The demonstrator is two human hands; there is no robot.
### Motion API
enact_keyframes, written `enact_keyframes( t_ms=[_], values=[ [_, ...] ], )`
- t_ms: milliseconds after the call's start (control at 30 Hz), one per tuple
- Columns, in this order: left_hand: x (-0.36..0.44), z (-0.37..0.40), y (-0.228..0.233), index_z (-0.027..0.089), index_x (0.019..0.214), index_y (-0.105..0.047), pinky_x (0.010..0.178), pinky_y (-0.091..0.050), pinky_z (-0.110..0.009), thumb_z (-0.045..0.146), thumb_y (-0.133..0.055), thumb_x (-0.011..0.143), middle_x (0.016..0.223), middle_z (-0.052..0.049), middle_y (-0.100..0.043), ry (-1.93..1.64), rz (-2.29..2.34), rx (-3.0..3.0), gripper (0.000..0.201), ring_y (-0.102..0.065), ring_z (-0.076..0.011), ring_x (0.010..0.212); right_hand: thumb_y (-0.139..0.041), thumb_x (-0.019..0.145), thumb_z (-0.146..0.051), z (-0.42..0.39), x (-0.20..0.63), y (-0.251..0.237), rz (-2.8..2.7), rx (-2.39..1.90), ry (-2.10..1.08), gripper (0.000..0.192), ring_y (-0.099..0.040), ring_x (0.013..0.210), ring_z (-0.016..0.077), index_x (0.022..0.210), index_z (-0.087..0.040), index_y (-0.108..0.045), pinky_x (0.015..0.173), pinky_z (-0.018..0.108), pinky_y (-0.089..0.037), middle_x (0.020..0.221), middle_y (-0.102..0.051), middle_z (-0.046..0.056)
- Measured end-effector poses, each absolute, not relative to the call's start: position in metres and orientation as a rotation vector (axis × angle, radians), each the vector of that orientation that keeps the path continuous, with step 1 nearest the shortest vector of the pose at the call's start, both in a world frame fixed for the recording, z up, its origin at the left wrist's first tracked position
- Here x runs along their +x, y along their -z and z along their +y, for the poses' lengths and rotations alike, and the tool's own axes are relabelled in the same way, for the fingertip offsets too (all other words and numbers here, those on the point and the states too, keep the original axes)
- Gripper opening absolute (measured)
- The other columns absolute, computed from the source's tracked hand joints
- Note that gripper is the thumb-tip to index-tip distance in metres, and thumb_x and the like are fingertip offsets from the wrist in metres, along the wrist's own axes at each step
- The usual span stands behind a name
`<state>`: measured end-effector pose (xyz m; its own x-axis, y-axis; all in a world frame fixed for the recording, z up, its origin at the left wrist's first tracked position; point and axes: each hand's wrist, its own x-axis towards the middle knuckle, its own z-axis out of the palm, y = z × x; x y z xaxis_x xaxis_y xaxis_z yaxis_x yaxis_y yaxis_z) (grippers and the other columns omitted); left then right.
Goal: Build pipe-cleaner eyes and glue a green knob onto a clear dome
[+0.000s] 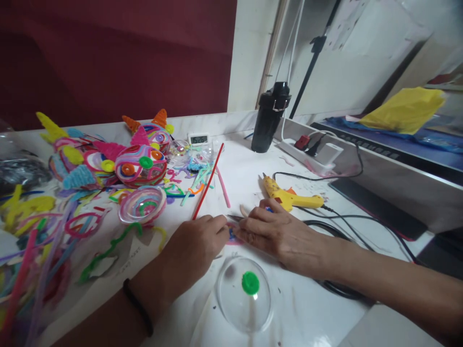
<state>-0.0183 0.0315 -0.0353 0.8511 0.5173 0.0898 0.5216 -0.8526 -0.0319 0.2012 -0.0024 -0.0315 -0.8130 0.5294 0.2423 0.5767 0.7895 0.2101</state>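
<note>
My left hand and my right hand meet over the white table, both with closed fingers. Between them is a small pink and blue piece, mostly hidden by the fingertips; the left fingers pinch its edge. A pointed dark metal tool sticks out leftward from my right fingers; the rest of it is covered, so its kind is unclear. Just in front of the hands lies a clear round plastic dome with a green coiled disc on it. A red pipe cleaner lies beyond my left hand.
A yellow glue gun lies past my right hand, its cable running right. Behind stand a black bottle and a power strip. Colourful fish-like crafts, a decorated clear bowl and loose pipe cleaners crowd the left.
</note>
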Motion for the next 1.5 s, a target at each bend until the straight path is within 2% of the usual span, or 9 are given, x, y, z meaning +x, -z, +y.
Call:
enact_keyframes(
  t_ms=[567,767,933,1300,1400,1500],
  values=[
    [-0.020,0.033,0.040,0.016,0.086,-0.061,0.060,-0.044,-0.026,0.009,-0.045,0.093,0.087,-0.001,-0.061,0.160,-0.864,-2.982,0.019,-0.058,-0.0156,0.076,-0.040,0.100,-0.016,-0.001,0.196,0.031,-2.836,-0.842,0.403,0.024,-0.048,0.088,0.0207,0.112,-0.015,-0.061,0.077,0.040,-0.030,0.100,-0.065,0.006],
    [-0.020,0.033,0.041,0.017,0.086,-0.061,0.061,-0.044,-0.025,0.009,-0.043,0.094,0.089,-0.001,-0.060,0.168,-0.898,-2.993,0.022,-0.059,-0.0146,0.077,-0.039,0.100,-0.017,-0.002,0.194,0.030,-2.834,-0.849,0.396,0.025,-0.048,0.088,0.0202,0.112,-0.014,-0.061,0.079,0.040,-0.030,0.100,-0.065,0.005],
    [-0.021,0.034,0.043,0.017,0.093,-0.062,0.064,-0.046,-0.025,0.011,-0.043,0.095,0.092,-0.001,-0.062,0.216,-0.893,-2.956,0.020,-0.060,-0.0147,0.081,-0.043,0.098,-0.016,-0.001,0.195,0.031,-2.819,-0.839,0.426,0.023,-0.050,0.088,0.0199,0.113,-0.014,-0.060,0.078,0.040,-0.031,0.098,-0.064,0.006],
    [-0.020,0.034,0.041,0.018,0.091,-0.061,0.066,-0.049,-0.025,0.009,-0.047,0.093,0.093,-0.001,-0.063,0.173,-0.916,-3.007,0.017,-0.061,-0.0153,0.082,-0.040,0.098,-0.016,-0.005,0.197,0.025,-2.785,-0.910,0.320,0.026,-0.050,0.087,0.0203,0.116,-0.014,-0.059,0.080,0.040,-0.032,0.097,-0.065,0.007],
    [-0.020,0.034,0.042,0.018,0.090,-0.061,0.066,-0.050,-0.024,0.008,-0.048,0.091,0.092,-0.002,-0.063,0.173,-0.914,-2.990,0.017,-0.061,-0.0153,0.081,-0.040,0.097,-0.014,-0.010,0.201,0.020,-2.703,-0.957,0.242,0.023,-0.052,0.083,0.0189,0.101,-0.014,-0.062,0.082,0.040,-0.034,0.089,-0.064,0.007],
    [-0.020,0.035,0.044,0.019,0.092,-0.061,0.068,-0.051,-0.023,0.004,-0.047,0.089,0.090,-0.002,-0.063,0.210,-0.899,-2.955,0.020,-0.061,-0.0146,0.080,-0.040,0.096,-0.012,-0.020,0.206,0.012,-2.530,-1.000,0.122,0.022,-0.052,0.075,0.0165,0.085,-0.015,-0.059,0.080,0.037,-0.037,0.079,-0.060,0.004]
  ],
)
